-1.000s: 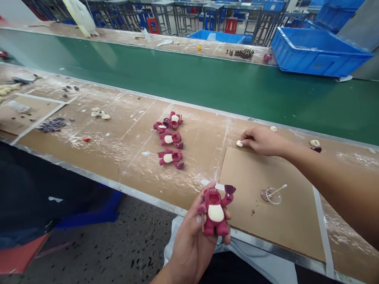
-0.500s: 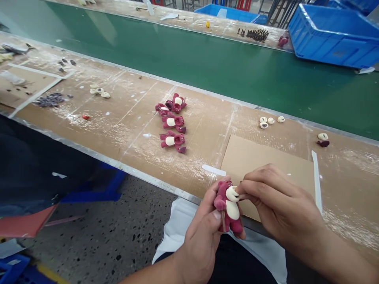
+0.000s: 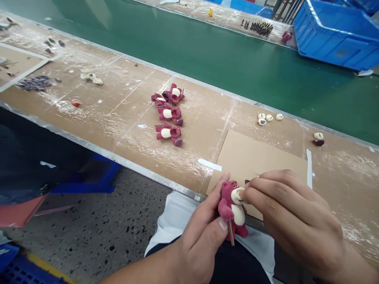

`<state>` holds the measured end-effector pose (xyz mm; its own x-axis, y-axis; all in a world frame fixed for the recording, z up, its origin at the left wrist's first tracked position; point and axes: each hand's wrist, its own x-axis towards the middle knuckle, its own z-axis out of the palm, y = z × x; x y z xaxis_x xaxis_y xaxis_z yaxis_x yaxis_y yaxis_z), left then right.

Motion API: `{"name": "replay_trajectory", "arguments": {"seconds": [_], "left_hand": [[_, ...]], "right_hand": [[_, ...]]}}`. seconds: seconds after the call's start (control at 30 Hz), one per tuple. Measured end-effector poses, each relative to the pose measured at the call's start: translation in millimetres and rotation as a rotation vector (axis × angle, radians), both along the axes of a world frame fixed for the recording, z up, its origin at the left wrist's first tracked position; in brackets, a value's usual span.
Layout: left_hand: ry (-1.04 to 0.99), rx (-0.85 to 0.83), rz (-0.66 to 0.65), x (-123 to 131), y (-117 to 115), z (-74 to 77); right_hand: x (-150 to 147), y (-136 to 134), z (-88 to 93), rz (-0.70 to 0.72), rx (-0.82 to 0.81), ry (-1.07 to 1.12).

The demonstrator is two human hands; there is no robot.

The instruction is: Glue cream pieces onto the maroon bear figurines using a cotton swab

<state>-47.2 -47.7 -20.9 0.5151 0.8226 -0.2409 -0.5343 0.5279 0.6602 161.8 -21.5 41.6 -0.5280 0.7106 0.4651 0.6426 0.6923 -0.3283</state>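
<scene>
A: Quick one. Where was the bear figure (image 3: 227,190)?

B: Off the table (image 3: 118,114), held upright just past its near edge, over the person's lap. The left hand (image 3: 201,236) had it, fingers (image 3: 220,225) wrapped round the body, thumb across one arm, with a thin stick (image 3: 231,238) poking out below.

A: Right hand (image 3: 293,215)?

B: Fingertips (image 3: 247,194) bunched narrow on the cream snout piece (image 3: 236,195), right on the bear's face. Touching, no gap visible. Couldn't tell if the piece was fully seated; the fingers hid its far side.

A: Step in hand, your read?

B: Looked like fitting the snout onto the face. To do it well, I'd say: brace the head from behind with the left fingers, push straight in and not at a slant, keep the piece level with the belly patch, and go light on the flocked surface so it doesn't get marked.

A: Risks?

B: The piece going on crooked, or the bear twisting on that stick under the push.

A: Surroundings, fast.

B: A cardboard sheet (image 3: 260,154) lay on the table just beyond the hands. Three finished bears (image 3: 167,114) lay in a row further left. Loose cream pieces (image 3: 269,117) sat near the table's far edge, well apart from the hands. Green belt (image 3: 207,59) behind, blue crate (image 3: 334,35) top right.
</scene>
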Motion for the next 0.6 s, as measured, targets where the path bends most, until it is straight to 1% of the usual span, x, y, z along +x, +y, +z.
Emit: {"name": "replay_trajectory", "arguments": {"seconds": [0.1,0.17,0.27,0.3,0.37,0.4,0.43,0.47,0.5,0.53,0.6], "left_hand": [[-0.055,-0.012,-0.134,-7.5,11.9,2.6],[-0.038,0.013,-0.178,-9.2,21.4,6.5],[0.102,0.073,-0.182,-7.1,31.5,13.8],[0.139,0.078,-0.178,-5.8,32.9,15.7],[0.178,0.080,-0.149,-3.5,32.7,17.8],[0.196,0.083,-0.129,-2.8,31.3,17.9],[0.212,0.088,-0.102,-2.3,29.4,17.4],[0.220,0.097,-0.076,-2.1,27.4,16.5],[0.219,0.109,-0.060,-2.1,25.6,15.6],[0.211,0.121,-0.052,-2.2,24.1,14.7],[0.183,0.138,-0.057,-2.0,22.7,13.9]], "right_hand": [[1.8,-3.7,2.2,0.008,0.016,-0.026],[-0.1,-6.2,1.9,0.014,0.069,-0.072],[-5.9,-13.0,-2.2,-0.002,0.161,-0.111],[-8.1,-16.5,-4.9,-0.028,0.185,-0.109],[-13.0,-25.2,-12.5,-0.163,0.202,-0.023],[-16.2,-29.9,-17.3,-0.255,0.169,0.075],[-20.2,-34.6,-22.6,-0.354,0.099,0.210],[-24.9,-38.6,-28.0,-0.429,-0.010,0.362],[-30.2,-41.9,-33.3,-0.466,-0.139,0.522],[-35.6,-44.2,-38.1,-0.466,-0.262,0.664],[-45.2,-46.5,-45.8,-0.429,-0.423,0.856]]}}
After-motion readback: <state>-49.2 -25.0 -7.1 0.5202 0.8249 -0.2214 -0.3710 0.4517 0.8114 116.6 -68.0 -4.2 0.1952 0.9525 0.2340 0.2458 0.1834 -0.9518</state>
